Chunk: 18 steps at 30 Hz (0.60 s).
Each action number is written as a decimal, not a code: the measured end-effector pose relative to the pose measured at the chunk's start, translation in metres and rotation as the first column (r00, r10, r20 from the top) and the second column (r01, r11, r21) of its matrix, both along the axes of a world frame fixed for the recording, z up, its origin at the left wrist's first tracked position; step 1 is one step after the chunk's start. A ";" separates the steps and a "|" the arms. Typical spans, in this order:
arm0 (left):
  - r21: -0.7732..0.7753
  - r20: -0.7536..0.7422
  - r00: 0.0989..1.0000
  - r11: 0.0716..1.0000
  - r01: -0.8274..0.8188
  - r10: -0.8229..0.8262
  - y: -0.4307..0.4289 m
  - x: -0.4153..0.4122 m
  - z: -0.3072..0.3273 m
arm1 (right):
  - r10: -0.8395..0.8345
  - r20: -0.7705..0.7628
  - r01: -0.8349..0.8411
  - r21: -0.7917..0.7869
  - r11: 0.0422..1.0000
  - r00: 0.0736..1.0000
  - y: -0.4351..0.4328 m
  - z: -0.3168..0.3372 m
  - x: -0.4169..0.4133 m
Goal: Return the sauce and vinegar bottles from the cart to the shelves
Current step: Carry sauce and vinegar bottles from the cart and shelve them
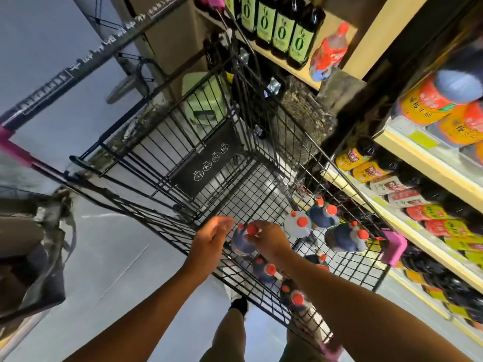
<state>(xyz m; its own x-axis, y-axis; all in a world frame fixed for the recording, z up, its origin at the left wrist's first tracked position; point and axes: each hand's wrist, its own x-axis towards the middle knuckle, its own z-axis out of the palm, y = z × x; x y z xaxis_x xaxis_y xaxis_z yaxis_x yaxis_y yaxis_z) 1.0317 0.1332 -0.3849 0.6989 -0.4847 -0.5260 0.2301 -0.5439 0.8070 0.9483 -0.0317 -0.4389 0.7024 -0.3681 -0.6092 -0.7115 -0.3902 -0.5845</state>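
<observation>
Hands (211, 239) (270, 241) at bottle (241, 245) in cart (162, 142)

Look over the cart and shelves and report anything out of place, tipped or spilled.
One red-labelled bottle stands alone beside the row of green-labelled bottles on the upper shelf, a different product, so it looks misplaced. The red-capped bottles in the cart stand upright; no spill shows.

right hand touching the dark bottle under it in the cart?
Touching. The head view shows the right hand with its fingers curled around the neck of the bottle, beside its red cap.
</observation>
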 end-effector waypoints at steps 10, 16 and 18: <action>-0.103 -0.100 0.992 0.993 0.062 -0.072 -0.022 0.032 0.039 | 0.079 0.332 -0.079 -0.013 0.997 0.940 -0.064 0.132 0.037; -0.301 -0.188 0.927 0.918 0.259 -0.323 -0.044 0.052 0.089 | -0.084 0.514 -0.043 0.230 0.972 0.853 -0.089 0.196 0.056; -0.343 -0.217 0.918 0.906 0.248 -0.333 -0.045 0.053 0.092 | -0.140 0.536 -0.020 0.281 0.960 0.833 -0.091 0.205 0.058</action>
<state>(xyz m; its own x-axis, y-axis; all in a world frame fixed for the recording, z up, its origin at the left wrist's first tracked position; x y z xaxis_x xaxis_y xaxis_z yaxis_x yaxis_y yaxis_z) 1.0847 0.0878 -0.2933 0.3581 -0.8092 -0.4658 0.3269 -0.3587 0.8743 1.0063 -0.1229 -0.2337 0.9292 -0.3026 -0.2119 -0.2611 -0.1321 -0.9562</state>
